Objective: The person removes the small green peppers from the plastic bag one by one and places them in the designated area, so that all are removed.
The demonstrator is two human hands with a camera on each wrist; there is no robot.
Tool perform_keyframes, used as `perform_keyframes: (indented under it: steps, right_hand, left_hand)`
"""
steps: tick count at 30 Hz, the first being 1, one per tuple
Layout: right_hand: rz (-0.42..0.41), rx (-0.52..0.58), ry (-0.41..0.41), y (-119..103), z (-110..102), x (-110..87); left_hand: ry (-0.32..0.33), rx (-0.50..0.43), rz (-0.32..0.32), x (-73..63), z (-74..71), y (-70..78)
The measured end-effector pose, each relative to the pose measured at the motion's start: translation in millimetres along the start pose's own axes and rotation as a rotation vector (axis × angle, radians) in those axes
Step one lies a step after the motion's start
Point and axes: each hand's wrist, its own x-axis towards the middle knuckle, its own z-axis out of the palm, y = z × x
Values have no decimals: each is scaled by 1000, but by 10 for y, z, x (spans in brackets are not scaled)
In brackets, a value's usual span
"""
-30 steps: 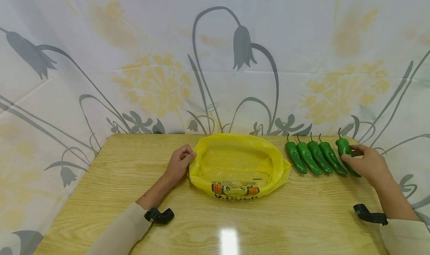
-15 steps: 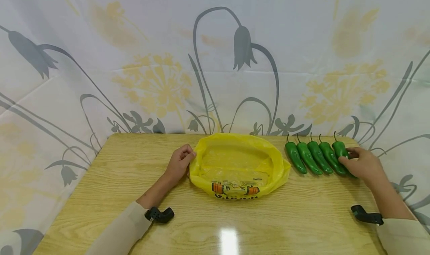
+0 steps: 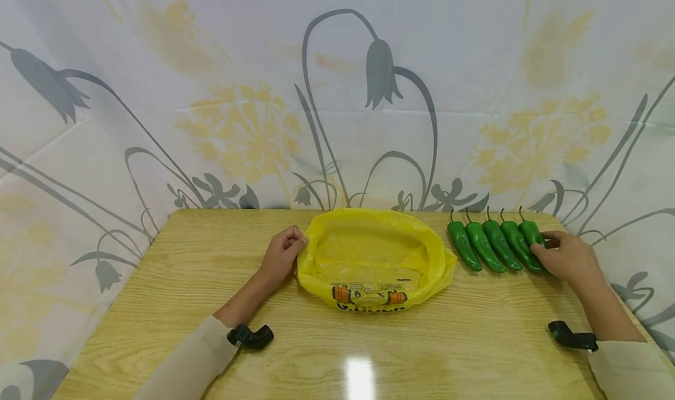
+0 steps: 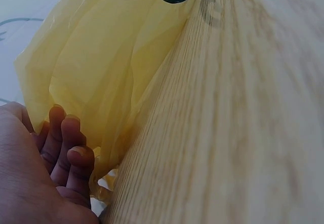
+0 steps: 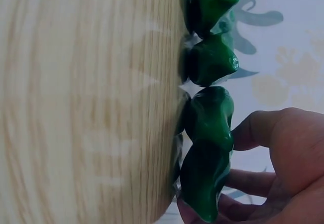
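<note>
A yellow plastic bag [image 3: 374,221] stands on the table, its mouth spread wide and facing up. My left hand [image 3: 282,252] pinches the bag's left rim; in the left wrist view its curled fingers [image 4: 71,133] lie against the thin film. To the right of the bag several green chili peppers [image 3: 482,245] lie side by side in a slanted row, stems toward the wall. My right hand [image 3: 569,259] holds the rightmost pepper [image 3: 531,233] between thumb and fingers, right up against its neighbour. The right wrist view shows that pepper [image 5: 205,178] from its tip end.
The wooden table [image 3: 211,289] ends at a floral-printed curtain [image 3: 237,95] hanging behind it. A black wrist camera [image 3: 250,337] sits on the left forearm and another black camera [image 3: 572,335] on the right one. Light glares off the table near the front [image 3: 360,379].
My right hand has moved left with the rightmost pepper, closing the gap to the other peppers in the row. The left hand and the bag have stayed where they were.
</note>
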Motion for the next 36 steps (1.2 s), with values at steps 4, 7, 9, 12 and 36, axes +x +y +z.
perform_keyframes:
  steps: [4,7,9,12,36]
  right_hand:
    - [16,-5,1,-28,-5,-18]
    - [23,2,-8,-42,-7,-31]
    - [24,6,-16,-47,-7,-35]
    - [28,12,-21,-43,-3,-32]
    - [28,64,-1,-30,-47,-40]
  left_hand:
    - [-4,-1,0,2,9,0]
    - [-4,-4,-1,2,14,-3]
    - [-4,-5,-3,2,16,-6]
    - [-2,-2,-1,2,14,-9]
    - [39,-6,0,-8,17,2]
